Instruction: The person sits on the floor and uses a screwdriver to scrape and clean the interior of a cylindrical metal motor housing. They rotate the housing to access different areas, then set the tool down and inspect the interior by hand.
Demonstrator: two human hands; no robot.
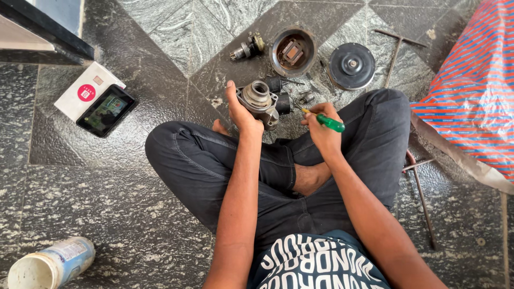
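I sit cross-legged on a marbled floor. My left hand (239,111) grips a grey metal motor housing (260,99) with a round opening on top, held above my knees. My right hand (321,127) holds a green-handled screwdriver (329,122), whose thin tip points left toward the housing's side. Several small dark parts (282,103) lie on the floor just behind the housing.
Beyond the hands lie a round metal casing (293,51), a small rotor piece (247,48) and a dark disc cover (352,65). A T-handle tool (395,52), a long rod (423,200), a phone (106,111) on a white box, a plastic jar (49,264) and a striped sack (474,91) lie around.
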